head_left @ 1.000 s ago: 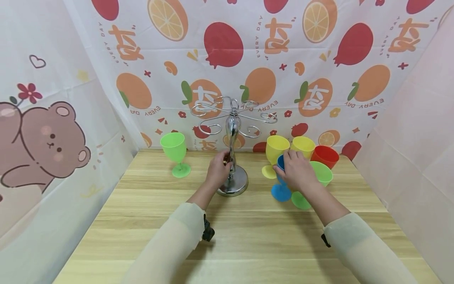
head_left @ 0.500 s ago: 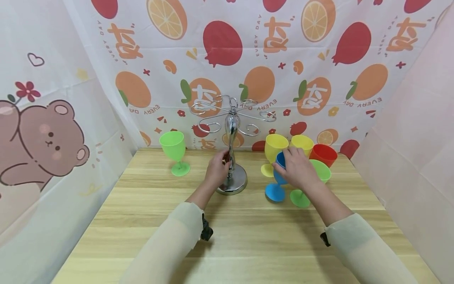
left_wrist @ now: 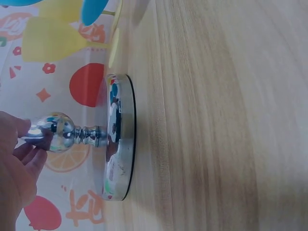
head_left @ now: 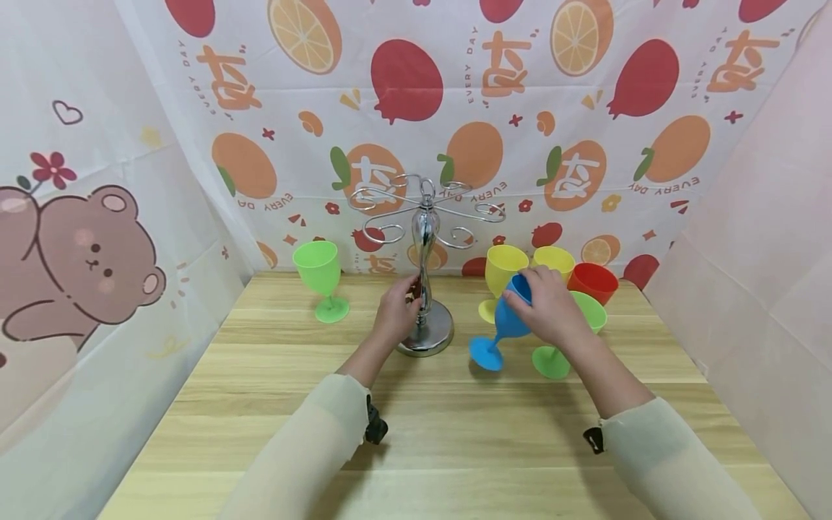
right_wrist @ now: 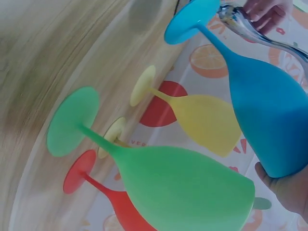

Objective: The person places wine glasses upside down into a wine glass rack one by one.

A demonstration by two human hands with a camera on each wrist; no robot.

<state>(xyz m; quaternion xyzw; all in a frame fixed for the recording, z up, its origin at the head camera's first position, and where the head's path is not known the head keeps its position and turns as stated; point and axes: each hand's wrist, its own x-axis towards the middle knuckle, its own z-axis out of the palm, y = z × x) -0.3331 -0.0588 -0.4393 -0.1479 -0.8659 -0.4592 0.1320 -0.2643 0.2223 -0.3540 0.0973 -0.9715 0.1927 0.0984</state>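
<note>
A chrome stand (head_left: 425,242) with curled wire arms rises from a round base near the table's middle. My left hand (head_left: 395,312) grips its post low down, and in the left wrist view the fingers (left_wrist: 34,161) curl about the bulged stem. A blue goblet (head_left: 510,318) hangs tilted from my right hand (head_left: 547,307), its foot (head_left: 486,354) swung left and lifted off the wood. In the right wrist view the thumb and fingers hold the blue goblet (right_wrist: 269,106) near its rim. A green goblet (right_wrist: 183,178) stands close beside it.
Behind the right hand stand two yellow goblets (head_left: 503,263) and a red goblet (head_left: 594,283). Another green goblet (head_left: 318,269) is upright at the back left. A printed cloth (head_left: 416,87) hangs behind the wooden table (head_left: 455,448).
My right hand has tipped the blue goblet and raised it off the table, its foot swinging left. The left hand keeps its place on the stand.
</note>
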